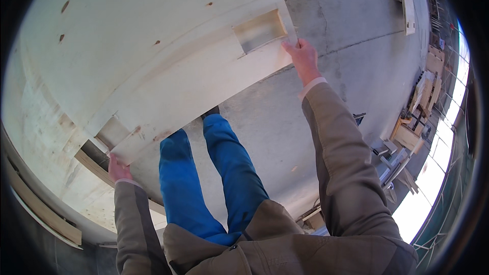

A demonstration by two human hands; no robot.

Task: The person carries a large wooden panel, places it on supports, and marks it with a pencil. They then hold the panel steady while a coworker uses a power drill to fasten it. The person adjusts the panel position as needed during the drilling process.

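Note:
A large pale plywood sheet (153,56) with a few dark knots spans the upper left, its near edge just beyond my legs. Two rectangular cutouts are in it, one close to each near corner: the right cutout (259,31) and the left cutout (113,131). My right hand (304,62) grips the sheet at its near right corner, thumb on top and fingers hidden beneath. At the near left corner, beside the left cutout, my left hand (119,169) is closed on the same sheet.
Under and left of the sheet lie another light wooden panel (66,178) and a timber beam (96,169); a second beam (43,206) runs farther left. Wood offcuts (425,91) and metal pieces (393,165) lie on the right. A long board (405,2) rests on the concrete floor (356,15).

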